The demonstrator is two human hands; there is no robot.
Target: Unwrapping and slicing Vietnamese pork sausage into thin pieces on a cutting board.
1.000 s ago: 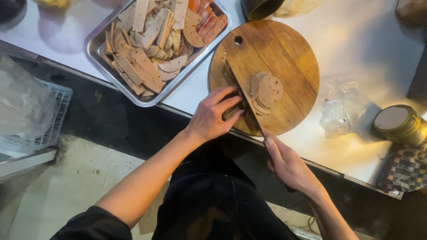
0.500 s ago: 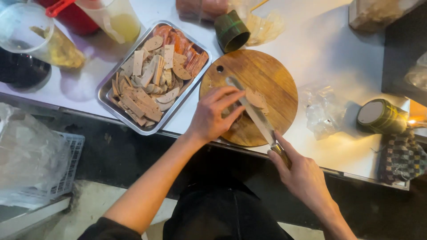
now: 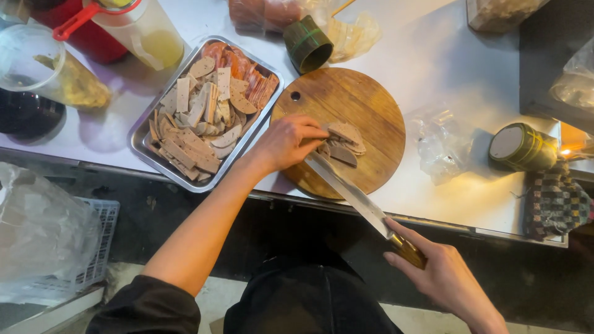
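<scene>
— Head view: where do the slices lie from each grip?

— The pale meat slices (image 3: 341,141) sit on the round cutting board (image 3: 346,127), right under the left hand (image 3: 286,141), whose fingertips press on them, fingers curled narrow.

— And the blade?

— The right hand (image 3: 440,279) is closed around the handle of the long knife (image 3: 354,196), off the worktop's (image 3: 458,55) near edge. Its long axis runs diagonally from that hand up-left to the slices. The left hand is nearer.

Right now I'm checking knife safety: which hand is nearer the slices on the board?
Left. The left hand touches the slices; the right hand grips the knife handle off the board.
</scene>
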